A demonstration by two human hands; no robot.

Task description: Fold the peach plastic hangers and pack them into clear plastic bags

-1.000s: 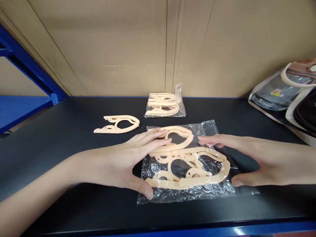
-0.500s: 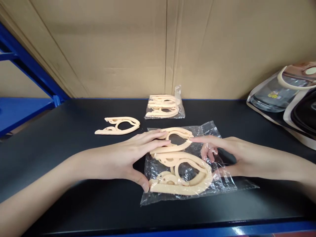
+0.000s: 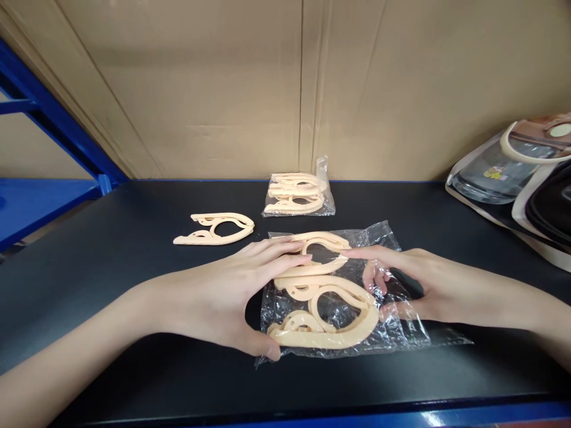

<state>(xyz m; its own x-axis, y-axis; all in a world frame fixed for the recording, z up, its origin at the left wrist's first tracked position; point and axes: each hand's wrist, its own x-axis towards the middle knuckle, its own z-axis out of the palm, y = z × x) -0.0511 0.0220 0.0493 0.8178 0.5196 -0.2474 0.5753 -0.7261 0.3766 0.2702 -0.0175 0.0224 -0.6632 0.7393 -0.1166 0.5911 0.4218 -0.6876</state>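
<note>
A stack of cream plastic hangers lies on a crinkled clear plastic bag on the black shelf. My left hand spans the stack's left end, with the fingers stretched over the far hanger and the thumb against the near edge. My right hand is at the stack's right end. Its index finger points at the far hanger, and its other fingers and thumb curl in the plastic, seen through the film.
One loose cream hanger lies to the left. A small filled bag of hangers sits at the back by the cardboard wall. Bagged dark items lie at the right. A blue rack frame stands at the left.
My right hand has moved left and pushed the hangers into a tighter stack against my left hand. The bag has bunched round my right fingers.
</note>
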